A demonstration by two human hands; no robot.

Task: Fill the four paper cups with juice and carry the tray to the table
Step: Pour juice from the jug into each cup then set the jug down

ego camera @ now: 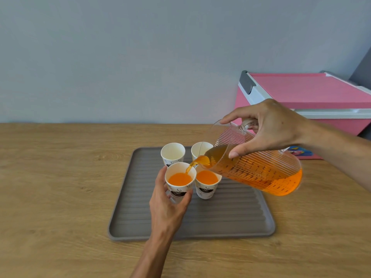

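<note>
Right hand (275, 127) grips the tilted jug (259, 169), pouring juice (189, 168) into a cup (180, 180) the left hand's (166, 205) fingers grip above the tray (230, 221).

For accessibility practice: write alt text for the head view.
A right hand pours orange juice from a clear jug into a paper cup held by the left hand over a grey tray. Another cup holds juice; two behind look empty.

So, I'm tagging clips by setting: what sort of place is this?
Likely a home or office room, hard to say which: a wood-grain table against a plain grey wall, with a pink lidded storage box at the right.
</note>
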